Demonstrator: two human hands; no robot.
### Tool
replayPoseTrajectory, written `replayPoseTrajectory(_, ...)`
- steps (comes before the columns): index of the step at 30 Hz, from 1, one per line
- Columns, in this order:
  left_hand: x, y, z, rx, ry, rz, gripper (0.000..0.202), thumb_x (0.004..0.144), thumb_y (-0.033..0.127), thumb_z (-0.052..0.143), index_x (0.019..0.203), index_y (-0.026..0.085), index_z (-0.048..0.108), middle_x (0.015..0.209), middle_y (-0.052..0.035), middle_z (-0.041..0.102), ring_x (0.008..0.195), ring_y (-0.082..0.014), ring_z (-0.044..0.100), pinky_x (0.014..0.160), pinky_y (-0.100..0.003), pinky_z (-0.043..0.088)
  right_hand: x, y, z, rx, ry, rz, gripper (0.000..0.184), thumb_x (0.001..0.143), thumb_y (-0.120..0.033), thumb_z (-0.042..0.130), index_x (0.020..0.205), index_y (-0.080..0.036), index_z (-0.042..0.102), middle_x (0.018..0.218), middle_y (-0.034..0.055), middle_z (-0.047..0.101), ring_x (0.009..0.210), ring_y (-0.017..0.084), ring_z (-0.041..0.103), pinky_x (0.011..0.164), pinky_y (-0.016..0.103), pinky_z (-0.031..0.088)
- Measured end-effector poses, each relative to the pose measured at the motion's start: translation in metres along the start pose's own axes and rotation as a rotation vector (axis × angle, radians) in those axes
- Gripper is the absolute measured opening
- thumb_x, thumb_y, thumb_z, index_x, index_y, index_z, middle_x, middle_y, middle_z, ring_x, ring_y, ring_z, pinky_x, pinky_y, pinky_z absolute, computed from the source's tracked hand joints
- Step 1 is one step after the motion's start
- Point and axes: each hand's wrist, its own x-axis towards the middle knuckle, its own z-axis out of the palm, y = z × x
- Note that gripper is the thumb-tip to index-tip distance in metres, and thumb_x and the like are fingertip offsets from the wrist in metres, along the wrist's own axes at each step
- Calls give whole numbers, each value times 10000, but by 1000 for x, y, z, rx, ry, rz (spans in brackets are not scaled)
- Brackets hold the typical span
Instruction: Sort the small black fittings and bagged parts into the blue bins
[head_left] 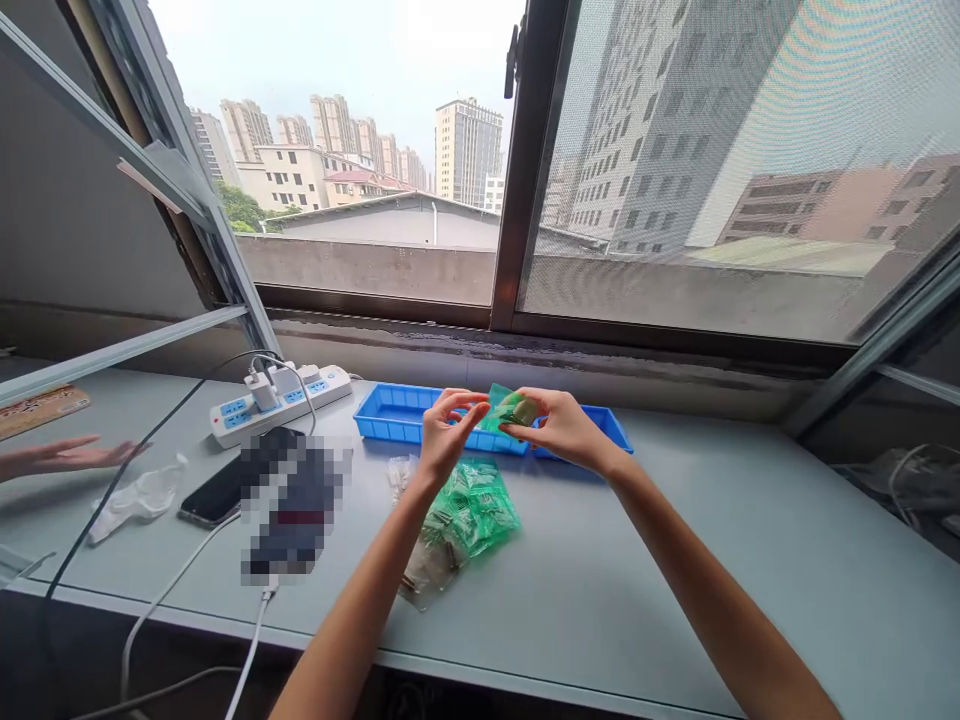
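In front of the blue trays, my right hand [562, 425] grips a small green plastic bag [498, 400] between thumb and fingers. A roundish olive-looking part at the bag's right end lies against those fingers; its kind is unclear. My left hand [448, 435] is closed in a pinch at the bag's left edge. Below my hands, several green plastic packets [484, 510] lie in a pile on the table. A clear bag with small dark pieces [431, 570] is partly hidden by my left forearm. Some small white packaging [400, 475] sits beside the pile.
Two blue plastic trays [390, 412] stand along the windowsill. On the left are a white power strip [292, 400] with plugs, a black phone [214, 490], cables and crumpled white plastic [139, 498]. Another person's hand [75, 455] reaches in. Metal frames [202, 190] rise at both sides.
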Motion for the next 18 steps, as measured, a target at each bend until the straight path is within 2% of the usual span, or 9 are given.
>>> replayPoseTrajectory(3,0,4,1,-19,-47,34,242,635,427,752,696,199,699,818,-28,624,674,-127,582,557,-231,422,-4,-3,-6,-89,42,-84,276,742,-430,663,820,-166,637,684,11,629,584,123,560,444,190,414)
replayPoseTrajectory(8,2,11,-1,-110,-32,28,179,641,341,754,661,186,668,795,-14,593,665,-106,567,533,-206,399,-7,-6,-10,-169,147,-234,239,816,-396,614,890,-173,657,788,40,669,669,142,613,449,189,436)
replayPoseTrajectory(11,3,14,-3,-115,-34,57,144,628,302,757,654,191,669,815,-14,586,662,-103,561,514,-200,386,-7,-4,-8,-248,217,-337,168,857,-328,568,850,-197,672,845,49,676,715,148,615,483,205,486)
replayPoseTrajectory(15,1,16,-2,-72,-34,62,96,642,282,736,659,200,690,916,-35,587,691,-109,567,522,-203,396,-8,-3,-5,-336,415,-491,204,865,-293,574,701,-227,676,833,44,690,797,172,625,576,253,535)
replayPoseTrajectory(18,-1,16,0,-53,0,22,140,675,343,720,682,203,709,968,-52,603,749,-133,578,534,-210,404,-8,-6,-1,-238,516,-430,114,834,-329,627,801,-229,671,770,27,684,701,155,634,531,241,532)
